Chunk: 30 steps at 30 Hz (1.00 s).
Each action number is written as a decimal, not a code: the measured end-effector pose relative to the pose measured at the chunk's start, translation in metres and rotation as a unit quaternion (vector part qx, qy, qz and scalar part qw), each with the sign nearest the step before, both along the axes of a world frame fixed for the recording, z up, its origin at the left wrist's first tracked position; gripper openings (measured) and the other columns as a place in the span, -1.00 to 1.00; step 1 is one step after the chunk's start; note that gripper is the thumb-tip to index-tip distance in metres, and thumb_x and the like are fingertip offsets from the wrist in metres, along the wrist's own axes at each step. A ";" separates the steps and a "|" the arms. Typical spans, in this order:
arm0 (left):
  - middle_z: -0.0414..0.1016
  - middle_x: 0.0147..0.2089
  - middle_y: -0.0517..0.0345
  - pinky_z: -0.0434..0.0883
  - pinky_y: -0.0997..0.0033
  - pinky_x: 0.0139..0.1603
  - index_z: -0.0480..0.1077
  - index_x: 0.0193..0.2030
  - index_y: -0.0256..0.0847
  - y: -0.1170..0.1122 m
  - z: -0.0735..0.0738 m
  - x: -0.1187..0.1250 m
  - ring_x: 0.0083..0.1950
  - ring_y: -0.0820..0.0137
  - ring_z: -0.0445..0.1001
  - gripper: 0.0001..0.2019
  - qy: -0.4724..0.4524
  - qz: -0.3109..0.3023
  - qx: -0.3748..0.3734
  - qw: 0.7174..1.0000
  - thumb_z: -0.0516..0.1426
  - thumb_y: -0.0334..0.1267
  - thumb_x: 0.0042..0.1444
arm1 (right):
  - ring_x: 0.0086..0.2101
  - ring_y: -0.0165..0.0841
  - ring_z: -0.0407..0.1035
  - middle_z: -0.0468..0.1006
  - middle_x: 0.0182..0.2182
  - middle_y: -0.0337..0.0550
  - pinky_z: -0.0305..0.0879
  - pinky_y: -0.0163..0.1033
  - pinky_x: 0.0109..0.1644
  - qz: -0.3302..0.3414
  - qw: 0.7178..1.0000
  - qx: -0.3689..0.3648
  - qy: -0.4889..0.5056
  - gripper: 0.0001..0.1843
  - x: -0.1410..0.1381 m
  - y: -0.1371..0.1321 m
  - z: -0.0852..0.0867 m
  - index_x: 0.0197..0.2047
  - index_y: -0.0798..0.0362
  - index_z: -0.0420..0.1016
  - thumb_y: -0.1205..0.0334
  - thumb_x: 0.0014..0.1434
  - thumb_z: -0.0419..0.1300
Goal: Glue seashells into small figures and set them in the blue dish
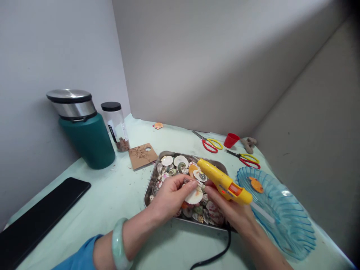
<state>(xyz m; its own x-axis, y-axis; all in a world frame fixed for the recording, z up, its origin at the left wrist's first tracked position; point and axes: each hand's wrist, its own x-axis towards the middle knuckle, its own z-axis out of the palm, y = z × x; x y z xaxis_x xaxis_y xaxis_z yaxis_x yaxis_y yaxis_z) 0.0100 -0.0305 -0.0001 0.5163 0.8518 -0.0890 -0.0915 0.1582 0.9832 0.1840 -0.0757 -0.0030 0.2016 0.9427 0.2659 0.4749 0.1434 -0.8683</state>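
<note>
Over a metal tray of mixed seashells, my left hand pinches a pale scallop shell between thumb and fingers. A yellow hot glue gun with a glowing red light is in my right hand. Its nozzle points up and to the left, and a clear glue stick sticks out of its back end. The right fingertips reach in close to the shell, by a small pale piece that I cannot make out. A black cord runs from below the right hand.
A blue ribbed plate holding an orange shell stands at right. Behind are two scissors and a red cup. At left are a green tumbler, a jar, a brown board and a black slab.
</note>
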 end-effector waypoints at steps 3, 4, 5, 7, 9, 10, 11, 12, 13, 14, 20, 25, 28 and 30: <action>0.44 -0.41 0.16 0.36 0.48 -0.47 0.36 -0.26 -0.25 -0.001 0.001 0.001 -0.47 0.46 0.43 -0.68 0.002 -0.014 -0.020 1.000 0.12 0.02 0.09 | -0.33 -0.26 0.51 0.60 -0.37 -0.19 0.48 -0.16 -0.17 0.003 1.000 0.004 0.003 -0.75 0.001 0.001 -0.004 -0.28 0.01 0.53 0.02 0.03 0.28; 0.44 -0.42 0.16 0.36 0.48 -0.50 0.35 -0.25 -0.25 -0.002 0.002 0.001 -0.49 0.45 0.43 -0.68 0.009 -0.017 -0.023 1.000 0.11 0.02 0.10 | -0.33 -0.27 0.51 0.59 -0.37 -0.19 0.48 -0.17 -0.18 0.013 1.000 0.005 0.008 -0.76 0.000 0.002 -0.004 -0.29 0.01 0.53 0.04 0.04 0.27; 0.44 -0.43 0.16 0.36 0.49 -0.52 0.34 -0.25 -0.25 -0.002 0.002 0.001 -0.52 0.46 0.43 -0.68 0.017 -0.018 -0.022 0.999 0.11 0.01 0.11 | -0.34 -0.27 0.50 0.59 -0.38 -0.20 0.48 -0.18 -0.20 0.023 1.000 0.005 0.014 -0.78 0.000 0.002 -0.003 -0.29 0.00 0.52 0.05 0.05 0.26; 0.44 -0.45 0.16 0.35 0.50 -0.53 0.33 -0.25 -0.25 -0.003 0.004 0.002 -0.54 0.47 0.42 -0.69 0.022 -0.024 -0.015 0.999 0.09 0.00 0.13 | -0.35 -0.29 0.50 0.58 -0.38 -0.21 0.49 -0.21 -0.24 0.035 0.999 0.005 0.025 -0.81 -0.002 0.003 -0.001 -0.29 -0.01 0.50 0.08 0.06 0.25; 0.45 -0.45 0.15 0.35 0.51 -0.52 0.32 -0.25 -0.25 -0.003 0.004 0.002 -0.52 0.47 0.44 -0.70 0.014 -0.035 -0.012 0.999 0.08 0.00 0.15 | -0.36 -0.30 0.50 0.57 -0.38 -0.22 0.49 -0.23 -0.26 0.038 0.999 0.004 0.027 -0.82 -0.002 0.003 0.002 -0.29 -0.01 0.48 0.09 0.06 0.25; 0.44 -0.45 0.15 0.35 0.51 -0.51 0.32 -0.25 -0.25 -0.004 0.004 0.002 -0.50 0.46 0.45 -0.69 0.006 -0.041 -0.012 0.999 0.08 0.00 0.15 | -0.36 -0.30 0.50 0.57 -0.38 -0.22 0.48 -0.24 -0.27 0.038 0.999 0.004 0.024 -0.82 -0.002 0.003 0.002 -0.29 -0.01 0.48 0.09 0.07 0.25; 0.44 -0.45 0.15 0.35 0.52 -0.51 0.31 -0.25 -0.25 -0.004 0.003 0.002 -0.49 0.45 0.46 -0.69 -0.003 -0.048 -0.012 0.999 0.07 0.01 0.15 | -0.35 -0.30 0.49 0.57 -0.38 -0.21 0.48 -0.24 -0.27 0.038 0.999 0.004 0.022 -0.83 -0.002 0.003 0.003 -0.30 0.00 0.48 0.10 0.07 0.25; 0.44 -0.45 0.15 0.34 0.52 -0.51 0.30 -0.24 -0.25 -0.004 0.003 0.001 -0.48 0.45 0.46 -0.68 -0.012 -0.056 -0.014 0.998 0.07 0.01 0.15 | -0.35 -0.30 0.49 0.57 -0.38 -0.21 0.48 -0.25 -0.27 0.037 0.999 0.007 0.019 -0.82 -0.002 0.002 0.003 -0.30 0.00 0.48 0.09 0.08 0.24; 0.44 -0.45 0.16 0.34 0.52 -0.51 0.28 -0.23 -0.25 -0.004 0.003 0.001 -0.49 0.45 0.46 -0.68 -0.019 -0.063 -0.016 0.998 0.07 0.02 0.15 | -0.35 -0.30 0.49 0.57 -0.38 -0.20 0.48 -0.25 -0.27 0.034 0.999 0.009 0.019 -0.82 -0.001 0.002 0.002 -0.30 0.01 0.48 0.09 0.08 0.24; 0.45 -0.46 0.16 0.34 0.52 -0.51 0.27 -0.23 -0.24 -0.004 0.003 0.001 -0.49 0.45 0.45 -0.68 -0.025 -0.071 -0.019 0.997 0.07 0.02 0.15 | -0.36 -0.30 0.50 0.57 -0.38 -0.20 0.48 -0.25 -0.26 0.031 0.999 0.010 0.021 -0.81 -0.001 0.002 0.002 -0.30 0.01 0.48 0.08 0.08 0.25; 0.46 -0.50 0.17 0.32 0.52 -0.54 0.19 -0.24 -0.22 -0.006 0.007 0.000 -0.56 0.45 0.43 -0.68 -0.048 -0.102 -0.042 0.993 0.05 0.02 0.15 | -0.38 -0.29 0.50 0.57 -0.40 -0.18 0.49 -0.24 -0.29 0.034 0.999 0.015 0.037 -0.78 0.000 0.004 -0.001 -0.31 0.02 0.47 0.06 0.05 0.27; 0.41 -0.56 0.21 0.31 0.54 -0.58 0.19 -0.26 -0.21 -0.007 0.010 -0.001 -0.60 0.48 0.38 -0.74 -0.032 -0.102 -0.058 0.993 0.00 -0.03 0.18 | -0.39 -0.29 0.51 0.58 -0.40 -0.19 0.50 -0.22 -0.28 0.041 0.998 0.006 0.040 -0.79 0.000 0.005 -0.002 -0.30 0.00 0.48 0.06 0.05 0.27; 0.41 -0.47 0.19 0.33 0.53 -0.60 0.18 -0.28 -0.20 -0.005 0.008 -0.001 -0.56 0.47 0.40 -0.76 -0.046 -0.102 -0.057 0.992 0.01 -0.04 0.17 | -0.38 -0.28 0.52 0.59 -0.40 -0.18 0.50 -0.21 -0.26 0.040 0.998 0.014 0.037 -0.78 -0.001 0.004 0.001 -0.30 0.00 0.48 0.05 0.04 0.27; 0.43 -0.39 0.16 0.34 0.53 -0.61 0.17 -0.28 -0.19 -0.004 0.006 -0.001 -0.53 0.48 0.41 -0.78 -0.056 -0.105 -0.056 0.991 0.01 -0.07 0.18 | -0.42 -0.28 0.52 0.58 -0.43 -0.19 0.50 -0.22 -0.30 0.046 0.998 0.014 0.039 -0.79 -0.002 0.003 0.004 -0.33 0.00 0.47 0.05 0.03 0.26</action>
